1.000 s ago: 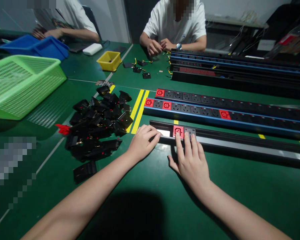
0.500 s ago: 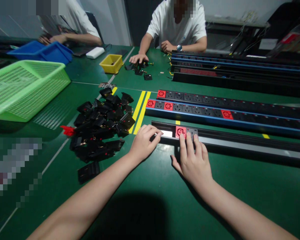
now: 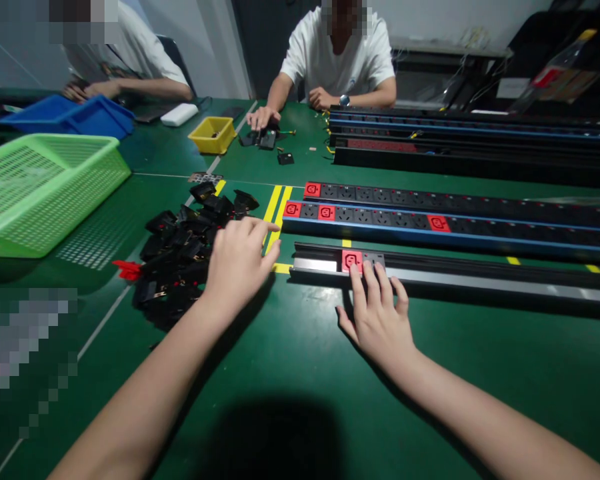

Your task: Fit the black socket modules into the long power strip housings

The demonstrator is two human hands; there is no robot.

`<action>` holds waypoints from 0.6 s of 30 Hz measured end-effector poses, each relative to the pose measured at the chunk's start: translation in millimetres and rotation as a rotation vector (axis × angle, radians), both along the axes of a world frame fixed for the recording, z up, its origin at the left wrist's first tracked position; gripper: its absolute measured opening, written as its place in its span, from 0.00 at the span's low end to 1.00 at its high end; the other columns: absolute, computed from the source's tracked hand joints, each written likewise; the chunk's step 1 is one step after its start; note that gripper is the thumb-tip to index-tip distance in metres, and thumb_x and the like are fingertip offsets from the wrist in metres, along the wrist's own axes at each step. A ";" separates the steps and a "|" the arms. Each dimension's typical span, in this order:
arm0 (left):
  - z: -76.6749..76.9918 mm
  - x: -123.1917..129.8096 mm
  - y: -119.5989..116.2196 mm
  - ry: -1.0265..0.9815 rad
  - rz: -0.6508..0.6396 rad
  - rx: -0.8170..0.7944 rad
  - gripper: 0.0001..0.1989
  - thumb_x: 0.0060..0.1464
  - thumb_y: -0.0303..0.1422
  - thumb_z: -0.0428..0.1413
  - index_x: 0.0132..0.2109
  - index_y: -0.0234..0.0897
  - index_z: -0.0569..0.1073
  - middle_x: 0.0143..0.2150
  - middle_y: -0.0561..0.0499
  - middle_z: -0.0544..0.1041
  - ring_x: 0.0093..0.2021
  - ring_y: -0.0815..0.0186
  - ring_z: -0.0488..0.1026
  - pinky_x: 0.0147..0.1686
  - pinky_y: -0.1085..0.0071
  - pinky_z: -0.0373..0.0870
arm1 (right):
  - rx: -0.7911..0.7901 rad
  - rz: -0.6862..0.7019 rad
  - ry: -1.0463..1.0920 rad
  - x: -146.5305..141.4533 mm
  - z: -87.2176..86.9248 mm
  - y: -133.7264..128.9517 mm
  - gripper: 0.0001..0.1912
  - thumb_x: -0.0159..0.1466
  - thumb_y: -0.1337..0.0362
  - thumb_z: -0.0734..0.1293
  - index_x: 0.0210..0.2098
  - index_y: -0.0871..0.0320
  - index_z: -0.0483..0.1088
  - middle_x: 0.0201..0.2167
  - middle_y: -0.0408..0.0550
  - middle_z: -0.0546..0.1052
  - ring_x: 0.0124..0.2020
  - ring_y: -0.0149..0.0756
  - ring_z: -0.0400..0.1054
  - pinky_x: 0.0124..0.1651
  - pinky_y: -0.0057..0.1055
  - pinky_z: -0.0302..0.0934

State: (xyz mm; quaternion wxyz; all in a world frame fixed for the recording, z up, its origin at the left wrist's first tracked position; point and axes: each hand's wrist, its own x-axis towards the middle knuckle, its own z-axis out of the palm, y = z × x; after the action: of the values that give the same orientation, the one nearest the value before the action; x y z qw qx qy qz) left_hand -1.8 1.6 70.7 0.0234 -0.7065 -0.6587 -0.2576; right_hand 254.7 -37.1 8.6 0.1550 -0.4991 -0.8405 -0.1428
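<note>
Fingertips (image 3: 355, 271) of the right hand (image 3: 384, 327) are resting along the near side of the open rail (image 3: 314, 265). The index tip is touching the lower edge of the red socket module (image 3: 351, 259), while the middle and ring tips are lying at the near edge of the black socket module (image 3: 373, 258) just right of it. Both modules are sitting side by side in the channel, near the rail's left end and just beyond the fingertips. The fingers are spreading a little, the little finger standing apart, and the thumb is pointing left, off the rail, above the green table (image 3: 290, 373).

The left hand (image 3: 237, 257) is lying between the pile of black modules (image 3: 173, 267) and the rail's left end, covering part of the pile. Its fingers are bending slightly and pointing right, the thumb and index parting with yellow stripes showing between them; the other fingertips are mostly hidden.

Beyond the open rail, a blue-sided strip (image 3: 360, 229) and a black strip (image 3: 400, 197) are lying roughly parallel to it. Farther back, a co-worker's hand (image 3: 263, 119) is reaching over small black parts (image 3: 267, 141) beside a yellow bin (image 3: 215, 144).
</note>
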 end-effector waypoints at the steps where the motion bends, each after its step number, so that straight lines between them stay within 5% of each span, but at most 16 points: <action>1: 4.3 -6.4 -0.8 0.094 0.056 0.025 0.13 0.59 0.38 0.54 0.48 0.39 0.74 0.48 0.42 0.74 0.51 0.49 0.68 0.50 0.53 0.62 | -0.008 0.003 0.010 0.0 -0.5 0.0 0.43 0.64 0.53 0.65 0.70 0.69 0.47 0.67 0.69 0.58 0.68 0.58 0.50 0.66 0.52 0.39; 7: -4.3 -39.6 -3.9 0.275 0.247 -0.020 0.21 0.54 0.45 0.58 0.49 0.34 0.72 0.44 0.36 0.75 0.50 0.43 0.67 0.49 0.47 0.60 | 0.003 0.055 0.065 2.5 -2.4 0.0 0.46 0.64 0.52 0.66 0.71 0.71 0.43 0.71 0.70 0.47 0.72 0.57 0.40 0.68 0.52 0.41; 10: -8.1 -50.4 -2.4 0.297 0.279 -0.090 0.23 0.54 0.48 0.56 0.48 0.33 0.73 0.45 0.34 0.75 0.50 0.41 0.67 0.49 0.46 0.60 | -0.069 0.191 0.082 6.2 0.9 1.7 0.48 0.65 0.48 0.63 0.71 0.72 0.39 0.72 0.70 0.42 0.73 0.57 0.34 0.68 0.51 0.45; 14: 0.9 -54.9 0.6 0.346 0.316 -0.247 0.23 0.56 0.49 0.53 0.48 0.35 0.75 0.47 0.33 0.74 0.52 0.39 0.66 0.49 0.45 0.59 | -0.141 0.358 0.041 9.1 5.5 3.8 0.46 0.67 0.47 0.60 0.71 0.71 0.39 0.72 0.66 0.43 0.73 0.53 0.32 0.69 0.49 0.44; 18: 8.2 -53.8 2.2 0.337 0.343 -0.345 0.23 0.56 0.49 0.52 0.47 0.36 0.76 0.48 0.32 0.74 0.54 0.37 0.65 0.50 0.44 0.58 | -0.176 0.318 -0.007 8.7 6.5 4.8 0.42 0.68 0.48 0.58 0.71 0.69 0.44 0.72 0.62 0.45 0.73 0.50 0.34 0.71 0.48 0.40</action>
State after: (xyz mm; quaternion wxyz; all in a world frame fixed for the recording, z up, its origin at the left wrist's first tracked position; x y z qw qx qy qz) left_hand -55.7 3.8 78.9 0.0555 -0.6112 -0.7894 -0.0132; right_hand 263.4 -32.3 15.1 0.1285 -0.3708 -0.9187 -0.0442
